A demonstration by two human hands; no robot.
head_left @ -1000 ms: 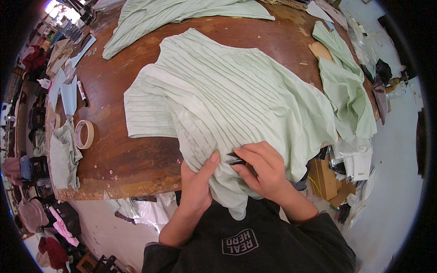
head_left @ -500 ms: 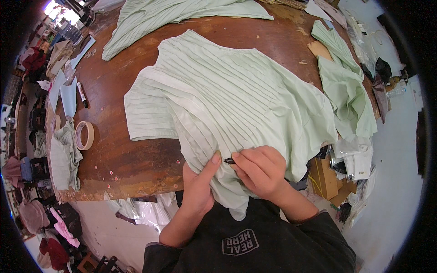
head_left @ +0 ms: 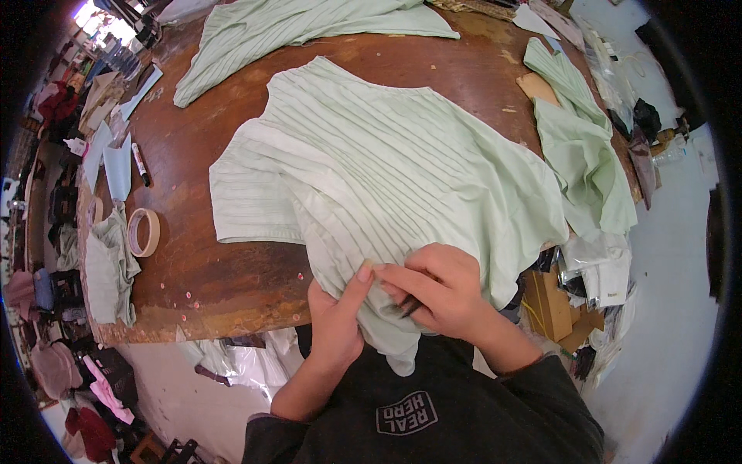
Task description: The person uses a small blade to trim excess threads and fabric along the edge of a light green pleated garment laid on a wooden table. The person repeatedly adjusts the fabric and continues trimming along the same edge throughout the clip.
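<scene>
A pale green pleated garment (head_left: pixel 371 162) lies spread over the table, its lower part hanging off the front edge towards me. My left hand (head_left: pixel 338 313) pinches the fabric there, thumb on top. My right hand (head_left: pixel 444 290) is closed beside it, its index finger and thumb meeting the cloth at my left thumb tip. Tucked in the curled fingers of that hand is a small dark tool (head_left: pixel 410 306); only a short part shows, so its exact kind is hidden.
On the wooden table (head_left: pixel 224 286) at left are a masking tape roll (head_left: pixel 144 232), a marker (head_left: pixel 140 164) and folded grey-green cloth (head_left: pixel 110 267). More green pleated fabric lies at the back (head_left: pixel 309 27) and right (head_left: pixel 583 147). A cardboard box (head_left: pixel 550 305) stands below at right.
The dark tool, earlier pointing left from my right fingertips, has turned back into the palm. My right index finger and thumb have moved left to the fabric at my left thumb.
</scene>
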